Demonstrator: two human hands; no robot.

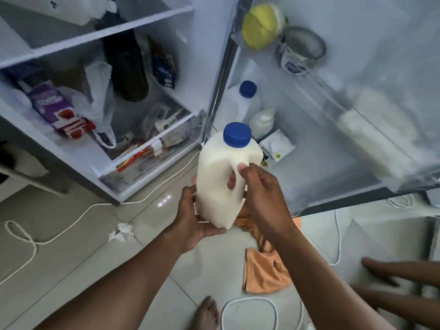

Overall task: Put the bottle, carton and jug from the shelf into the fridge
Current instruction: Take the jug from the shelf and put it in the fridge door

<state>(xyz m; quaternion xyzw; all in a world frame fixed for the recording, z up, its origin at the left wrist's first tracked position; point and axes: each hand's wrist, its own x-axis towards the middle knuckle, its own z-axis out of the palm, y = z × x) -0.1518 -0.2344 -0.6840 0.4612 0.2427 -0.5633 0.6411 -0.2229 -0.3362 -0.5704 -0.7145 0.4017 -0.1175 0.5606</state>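
A white milk jug (pixel 214 186) with a blue cap is upright in front of the open fridge, over the floor. My right hand (pixel 262 194) grips its handle, and my left hand (pixel 192 220) cups its base from the left. A purple and red carton (pixel 56 108) lies tilted on the fridge shelf at the left. In the bottom door rack stands a white bottle with a blue cap (pixel 245 101), with a smaller white bottle (pixel 262 121) beside it.
The fridge door (pixel 357 115) is swung open to the right; its upper rack holds a yellow object (pixel 262 25) and a tin (pixel 300 53). An orange cloth (pixel 264 270), white cords and crumpled paper lie on the tiled floor. Another person's hands (pixel 400 282) show at the lower right.
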